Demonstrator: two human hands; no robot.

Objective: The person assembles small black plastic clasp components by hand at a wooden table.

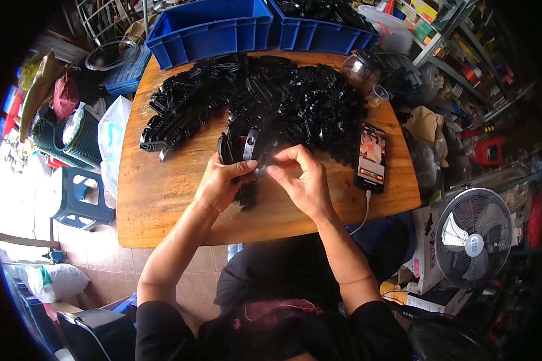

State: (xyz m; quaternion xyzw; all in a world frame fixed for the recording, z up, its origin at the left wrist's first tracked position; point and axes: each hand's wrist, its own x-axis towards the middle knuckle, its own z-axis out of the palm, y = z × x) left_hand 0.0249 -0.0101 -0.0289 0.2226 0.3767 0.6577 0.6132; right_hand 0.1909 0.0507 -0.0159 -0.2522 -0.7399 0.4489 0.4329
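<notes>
My left hand is closed around a curved black plastic piece, its thumb pressed along the lower end. The piece stands up from the fingers, above the near part of the wooden table. Just to the right, my right hand has thumb and forefinger bent toward each other in a pinch, close to the piece. Whatever lies between those fingertips is too small or blurred to make out. Beyond both hands spreads a heap of similar black plastic parts, and some dark parts lie beneath the left hand.
Two blue bins stand at the table's far edge, the right one holding black parts. On the right lie a lit phone with a white cable and a clear jar. A fan and a stool flank the table.
</notes>
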